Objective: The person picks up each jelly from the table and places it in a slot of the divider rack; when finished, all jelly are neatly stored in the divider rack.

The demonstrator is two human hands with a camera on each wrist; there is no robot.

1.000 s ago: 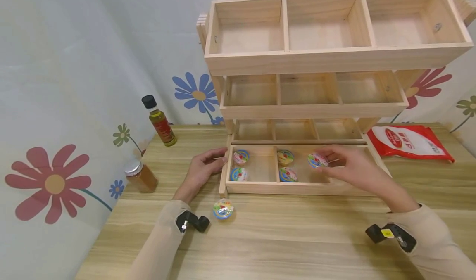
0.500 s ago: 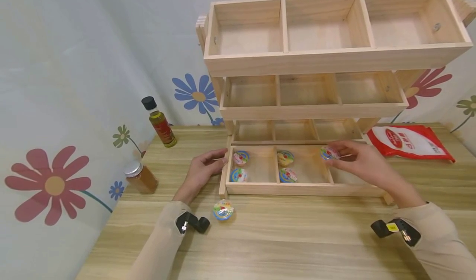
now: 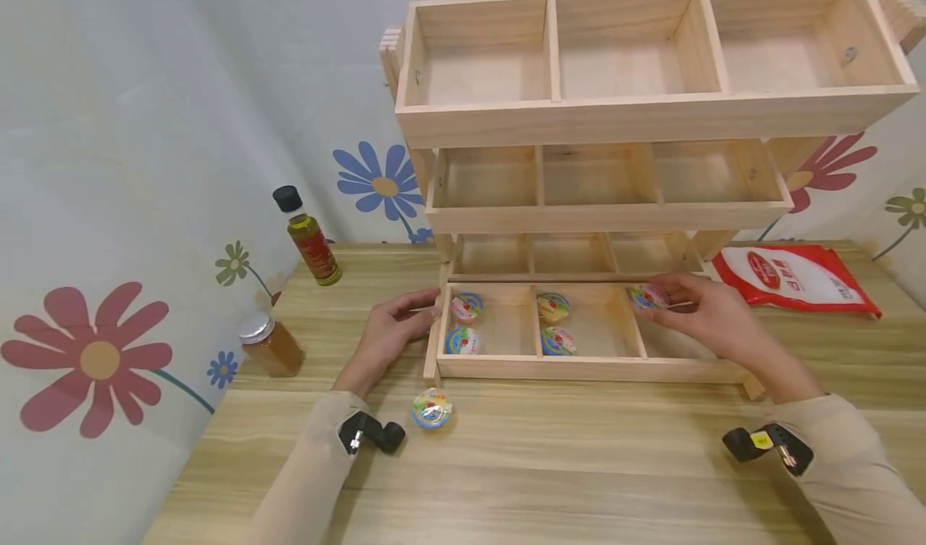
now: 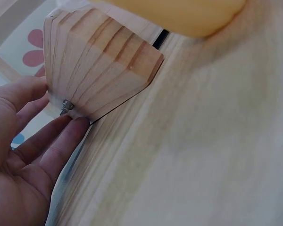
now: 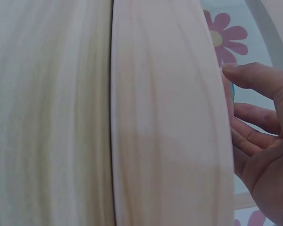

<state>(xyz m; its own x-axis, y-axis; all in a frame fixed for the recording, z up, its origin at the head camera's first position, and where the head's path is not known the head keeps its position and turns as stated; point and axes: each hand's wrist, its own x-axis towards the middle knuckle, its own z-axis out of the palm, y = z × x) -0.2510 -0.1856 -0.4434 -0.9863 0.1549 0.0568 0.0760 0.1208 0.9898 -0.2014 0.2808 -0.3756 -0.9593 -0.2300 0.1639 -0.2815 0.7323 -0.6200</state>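
Observation:
My right hand (image 3: 705, 316) pinches a small jelly cup (image 3: 646, 297) with a printed lid, at the back left of the bottom tray's right compartment. In the right wrist view the tray's front board (image 5: 170, 117) hides most of that cup. My left hand (image 3: 391, 332) touches the left end of the wooden rack (image 3: 432, 360); the left wrist view has its fingers (image 4: 61, 146) fairly straight against the end piece (image 4: 101, 61) by a metal bolt. Two jelly cups (image 3: 466, 308) lie in the left compartment, two more (image 3: 553, 308) in the middle one.
Another jelly cup (image 3: 432, 409) lies on the table before the rack. An oil bottle (image 3: 311, 239) and a brown-filled jar (image 3: 271, 344) stand at left. A red and white bag (image 3: 792, 278) lies at right. Upper tiers (image 3: 651, 119) overhang the bottom tray.
My right hand has moved right with the jelly cup, from the middle compartment across the divider to the right one. My left hand has stayed at the rack's end.

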